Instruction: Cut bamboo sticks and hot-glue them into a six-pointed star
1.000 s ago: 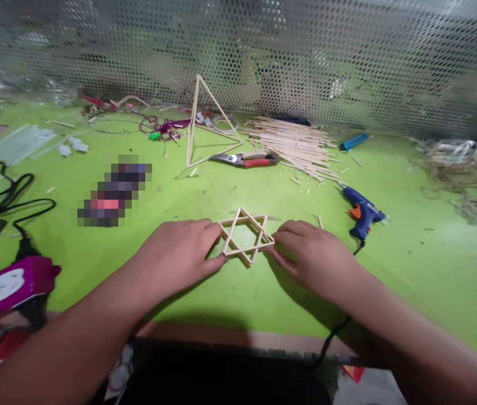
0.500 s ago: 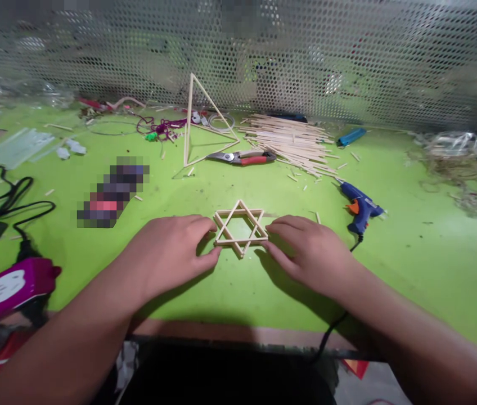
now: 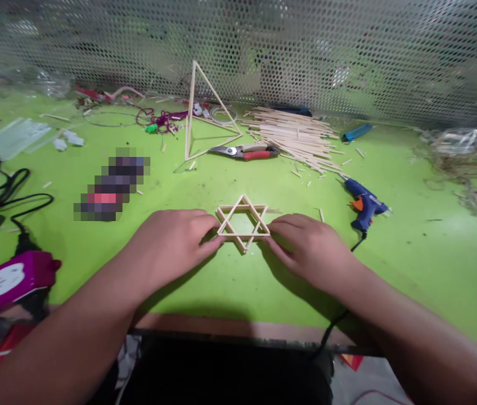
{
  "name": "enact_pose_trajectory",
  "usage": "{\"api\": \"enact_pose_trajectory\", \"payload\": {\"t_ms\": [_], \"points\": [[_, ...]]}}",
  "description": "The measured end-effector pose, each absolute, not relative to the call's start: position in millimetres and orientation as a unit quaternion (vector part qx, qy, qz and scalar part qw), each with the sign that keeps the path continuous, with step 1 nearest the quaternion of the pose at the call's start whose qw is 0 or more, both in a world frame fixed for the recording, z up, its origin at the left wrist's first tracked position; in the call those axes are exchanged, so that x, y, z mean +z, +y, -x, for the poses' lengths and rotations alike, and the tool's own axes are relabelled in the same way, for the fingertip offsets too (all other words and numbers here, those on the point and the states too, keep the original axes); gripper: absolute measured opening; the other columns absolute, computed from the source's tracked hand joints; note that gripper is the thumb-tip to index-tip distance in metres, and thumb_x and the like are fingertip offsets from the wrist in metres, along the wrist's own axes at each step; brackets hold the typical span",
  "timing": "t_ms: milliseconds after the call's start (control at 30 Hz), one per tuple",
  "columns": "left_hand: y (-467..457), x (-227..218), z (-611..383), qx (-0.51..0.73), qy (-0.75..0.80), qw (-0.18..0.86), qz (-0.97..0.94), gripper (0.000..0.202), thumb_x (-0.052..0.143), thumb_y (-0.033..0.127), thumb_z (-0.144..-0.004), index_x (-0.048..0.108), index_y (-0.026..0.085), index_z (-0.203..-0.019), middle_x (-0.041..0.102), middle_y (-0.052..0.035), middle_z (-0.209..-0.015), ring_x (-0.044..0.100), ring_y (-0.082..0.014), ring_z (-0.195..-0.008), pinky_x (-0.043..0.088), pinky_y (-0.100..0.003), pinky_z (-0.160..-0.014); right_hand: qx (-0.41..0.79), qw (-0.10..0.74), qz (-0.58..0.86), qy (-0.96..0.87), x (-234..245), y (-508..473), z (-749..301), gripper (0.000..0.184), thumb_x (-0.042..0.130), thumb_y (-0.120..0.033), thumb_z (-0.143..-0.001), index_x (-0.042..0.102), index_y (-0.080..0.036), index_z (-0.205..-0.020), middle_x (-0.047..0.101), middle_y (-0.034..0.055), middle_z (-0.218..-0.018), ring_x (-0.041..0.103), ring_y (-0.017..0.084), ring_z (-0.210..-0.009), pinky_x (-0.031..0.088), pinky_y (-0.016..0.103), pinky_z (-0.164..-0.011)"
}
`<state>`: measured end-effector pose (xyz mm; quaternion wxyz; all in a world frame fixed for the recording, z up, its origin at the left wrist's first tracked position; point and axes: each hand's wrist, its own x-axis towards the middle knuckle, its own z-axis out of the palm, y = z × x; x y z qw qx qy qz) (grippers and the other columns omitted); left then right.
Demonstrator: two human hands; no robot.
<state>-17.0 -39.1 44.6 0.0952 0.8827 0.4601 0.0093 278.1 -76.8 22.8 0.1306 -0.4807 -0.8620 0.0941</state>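
Note:
A six-pointed star of thin wooden sticks lies flat on the green table. My left hand pinches the star's left points between thumb and curled fingers. My right hand does the same at the star's right points, its fingers bent against the sticks. Both forearms reach in from the near edge.
Behind the star stand a stick pyramid frame, red-handled cutters and a pile of sticks. A blue glue gun lies to the right, its cord running off the front edge. A magenta power strip and black cables sit left. Perforated metal screen at the back.
The star has been turned from a tilted pose to lie squarely between my hands, and both hands shifted slightly with it.

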Motion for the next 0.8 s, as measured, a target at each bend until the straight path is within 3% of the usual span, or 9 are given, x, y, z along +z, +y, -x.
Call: {"api": "enact_pose_trajectory", "payload": {"t_ms": [800], "points": [[-38.3, 44.4, 15.7, 0.007, 0.464, 0.111, -0.879, 0.020, 0.072, 0.042, -0.105, 0.083, 0.027, -0.096, 0.084, -0.0029, -0.093, 0.073, -0.0262, -0.078, 0.035, -0.036, -0.062, 0.090, 0.122, 0.488, -0.859, 22.3, -76.3, -277.5, 0.032, 0.056, -0.035, -0.116, 0.082, -0.021, -0.106, 0.086, 0.0123, -0.112, 0.077, 0.027, -0.094, 0.057, 0.041, -0.081]]}}
